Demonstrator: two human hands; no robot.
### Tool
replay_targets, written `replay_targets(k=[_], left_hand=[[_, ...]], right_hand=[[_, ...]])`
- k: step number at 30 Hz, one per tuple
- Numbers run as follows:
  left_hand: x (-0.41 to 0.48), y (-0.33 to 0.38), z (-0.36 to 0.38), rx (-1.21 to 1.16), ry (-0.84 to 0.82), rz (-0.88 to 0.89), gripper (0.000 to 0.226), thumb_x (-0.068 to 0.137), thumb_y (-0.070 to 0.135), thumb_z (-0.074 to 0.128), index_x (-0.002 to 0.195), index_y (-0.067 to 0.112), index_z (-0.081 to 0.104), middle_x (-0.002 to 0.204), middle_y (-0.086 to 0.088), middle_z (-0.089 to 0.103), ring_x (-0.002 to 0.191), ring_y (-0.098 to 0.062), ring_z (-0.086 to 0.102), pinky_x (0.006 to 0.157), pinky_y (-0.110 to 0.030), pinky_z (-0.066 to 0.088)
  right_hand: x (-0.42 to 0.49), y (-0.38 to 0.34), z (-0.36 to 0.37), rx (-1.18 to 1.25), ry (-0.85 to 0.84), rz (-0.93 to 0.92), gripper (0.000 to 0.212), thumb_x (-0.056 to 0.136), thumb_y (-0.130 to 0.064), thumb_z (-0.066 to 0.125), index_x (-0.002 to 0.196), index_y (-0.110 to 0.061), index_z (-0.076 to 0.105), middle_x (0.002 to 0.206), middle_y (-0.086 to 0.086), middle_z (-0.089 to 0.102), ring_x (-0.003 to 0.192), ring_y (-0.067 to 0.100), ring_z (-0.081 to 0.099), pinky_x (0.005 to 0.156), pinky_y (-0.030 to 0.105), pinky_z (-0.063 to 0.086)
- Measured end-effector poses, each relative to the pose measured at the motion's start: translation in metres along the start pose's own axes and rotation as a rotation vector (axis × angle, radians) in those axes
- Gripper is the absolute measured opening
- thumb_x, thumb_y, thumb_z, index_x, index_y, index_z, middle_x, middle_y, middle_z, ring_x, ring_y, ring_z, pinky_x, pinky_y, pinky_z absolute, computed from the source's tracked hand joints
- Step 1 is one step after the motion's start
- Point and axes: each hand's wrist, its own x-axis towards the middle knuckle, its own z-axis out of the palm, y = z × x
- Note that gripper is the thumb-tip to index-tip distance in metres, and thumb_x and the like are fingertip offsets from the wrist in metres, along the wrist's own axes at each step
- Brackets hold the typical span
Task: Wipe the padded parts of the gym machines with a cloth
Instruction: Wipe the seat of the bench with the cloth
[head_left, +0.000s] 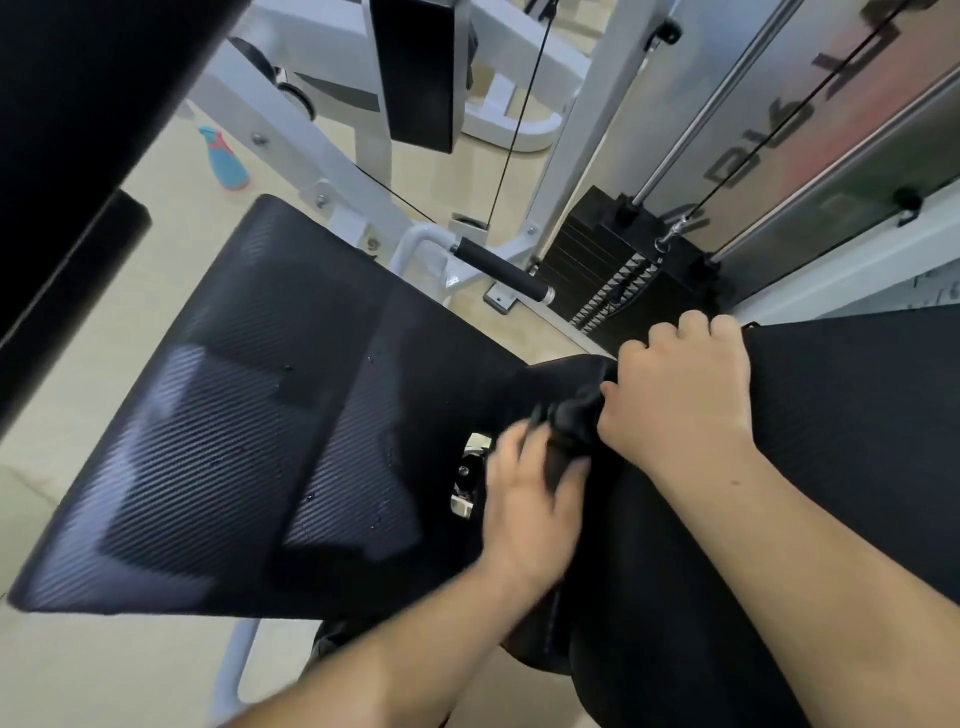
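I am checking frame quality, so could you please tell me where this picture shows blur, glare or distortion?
Head view: the left hand is motion-blurred, while the right hand gripping the cloth is sharper; pale glare patches lie on the seat pad; the wide lens stretches the picture's edges.

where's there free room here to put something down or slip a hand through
Free: the broad left side of the seat pad, bare but for droplets; also floor between it and the spray bottle. Crowded: the gap beside the back pad, where left hand and right hand bunch the cloth.
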Motion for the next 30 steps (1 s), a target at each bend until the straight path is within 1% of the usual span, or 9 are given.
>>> replay_targets(k=[3, 7, 12, 16, 19, 22, 24, 26, 30], left_hand=[[0.083, 0.018, 0.007, -0.026, -0.052, -0.002, 0.038, 0.097, 0.039, 0.057, 0.134, 0.029, 0.057, 0.134, 0.000, 0.054, 0.122, -0.023, 0.046, 0.109, -0.040, 0.038], [0.109, -0.022, 0.001, -0.041, -0.135, -0.192, 0.036, 0.100, 0.048, 0.050, 0.133, 0.035, 0.053, 0.135, -0.002, 0.052, 0.128, -0.025, 0.046, 0.113, -0.050, 0.038], [0.029, -0.072, -0.013, 0.038, -0.098, -0.423, 0.046, 0.096, 0.060, 0.048, 0.134, 0.033, 0.049, 0.135, -0.003, 0.051, 0.128, -0.028, 0.049, 0.112, -0.049, 0.039], [-0.067, -0.061, -0.033, 0.198, -0.080, -0.494, 0.035, 0.100, 0.055, 0.047, 0.122, 0.029, 0.051, 0.121, -0.001, 0.055, 0.115, -0.025, 0.055, 0.097, -0.042, 0.046], [-0.111, -0.031, -0.049, 0.184, -0.139, -0.405, 0.024, 0.100, 0.052, 0.052, 0.108, 0.030, 0.051, 0.108, 0.004, 0.056, 0.100, -0.015, 0.057, 0.085, -0.031, 0.043], [-0.112, -0.035, -0.081, 0.229, -0.200, -0.227, 0.022, 0.098, 0.051, 0.054, 0.110, 0.032, 0.055, 0.108, 0.007, 0.055, 0.099, -0.010, 0.057, 0.089, -0.031, 0.046], [-0.093, -0.052, -0.110, 0.464, -0.095, -0.103, 0.035, 0.097, 0.053, 0.052, 0.123, 0.030, 0.056, 0.115, 0.006, 0.050, 0.104, -0.017, 0.058, 0.087, -0.036, 0.052], [-0.066, -0.065, -0.145, 0.679, 0.069, 0.023, 0.041, 0.095, 0.052, 0.054, 0.128, 0.026, 0.056, 0.123, 0.000, 0.050, 0.107, -0.027, 0.057, 0.080, -0.042, 0.056], [-0.027, -0.118, -0.204, 1.192, 0.138, 0.115, 0.047, 0.096, 0.053, 0.052, 0.138, 0.032, 0.055, 0.152, -0.010, 0.046, 0.136, -0.039, 0.040, 0.110, -0.058, 0.037]], right_hand=[[0.000, 0.001, 0.001, 0.025, 0.020, -0.001, 0.046, 0.094, -0.050, 0.042, 0.118, -0.020, 0.068, 0.121, 0.008, 0.067, 0.116, 0.034, 0.052, 0.107, 0.049, 0.036], [0.002, -0.001, 0.003, 0.018, 0.018, 0.006, 0.047, 0.093, -0.053, 0.044, 0.116, -0.020, 0.070, 0.117, 0.008, 0.067, 0.114, 0.034, 0.052, 0.108, 0.050, 0.035], [0.002, -0.003, 0.006, -0.023, -0.003, 0.010, 0.052, 0.092, -0.056, 0.043, 0.120, -0.019, 0.067, 0.121, 0.009, 0.066, 0.117, 0.035, 0.052, 0.108, 0.051, 0.036], [-0.003, -0.006, 0.004, -0.037, 0.008, 0.018, 0.052, 0.094, -0.053, 0.043, 0.124, -0.018, 0.067, 0.124, 0.010, 0.066, 0.119, 0.036, 0.053, 0.110, 0.052, 0.035], [-0.013, -0.010, 0.006, 0.010, 0.010, 0.018, 0.050, 0.093, -0.049, 0.047, 0.126, -0.017, 0.066, 0.131, 0.011, 0.062, 0.126, 0.036, 0.049, 0.119, 0.059, 0.023], [-0.031, -0.038, 0.008, 0.225, -0.012, -0.111, 0.045, 0.093, -0.049, 0.050, 0.126, -0.022, 0.067, 0.137, 0.007, 0.059, 0.134, 0.031, 0.046, 0.123, 0.055, 0.021], [-0.046, -0.068, 0.012, 0.408, -0.114, -0.202, 0.043, 0.096, -0.050, 0.048, 0.126, -0.026, 0.067, 0.132, 0.003, 0.061, 0.130, 0.028, 0.051, 0.121, 0.049, 0.028], [-0.060, -0.096, 0.021, 0.473, -0.192, -0.224, 0.043, 0.096, -0.050, 0.047, 0.125, -0.028, 0.069, 0.128, 0.001, 0.062, 0.127, 0.027, 0.052, 0.124, 0.050, 0.021], [-0.079, -0.122, 0.051, 0.254, -0.145, -0.257, 0.038, 0.095, -0.044, 0.046, 0.119, -0.029, 0.072, 0.126, -0.002, 0.059, 0.130, 0.030, 0.044, 0.125, 0.062, 0.002]])
